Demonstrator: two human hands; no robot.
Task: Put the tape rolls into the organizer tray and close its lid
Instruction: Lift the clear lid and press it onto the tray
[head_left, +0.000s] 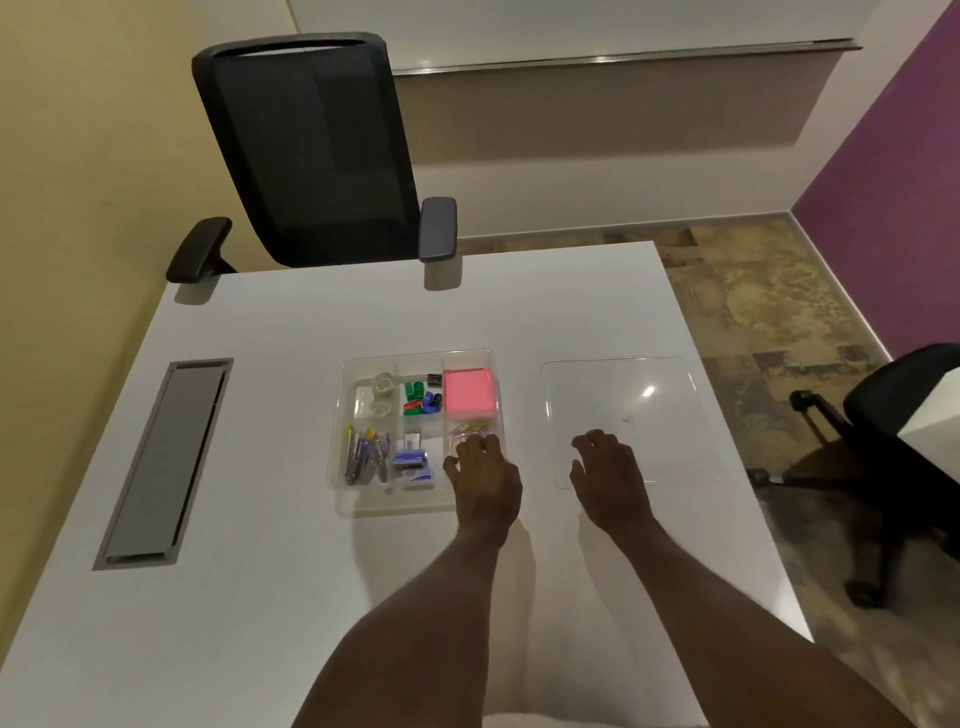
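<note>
A clear organizer tray stands in the middle of the white table. Two clear tape rolls lie in its far left compartment. The clear lid lies flat on the table to the right of the tray. My left hand rests over the tray's near right corner, fingers spread, holding nothing. My right hand lies on the lid's near left part, fingers apart; whether it grips the lid's edge I cannot tell.
The tray also holds a pink note pad, coloured clips, pens, staple boxes and paper clips. A black office chair stands behind the table. A grey cable hatch is set in the tabletop at left. Another chair stands right.
</note>
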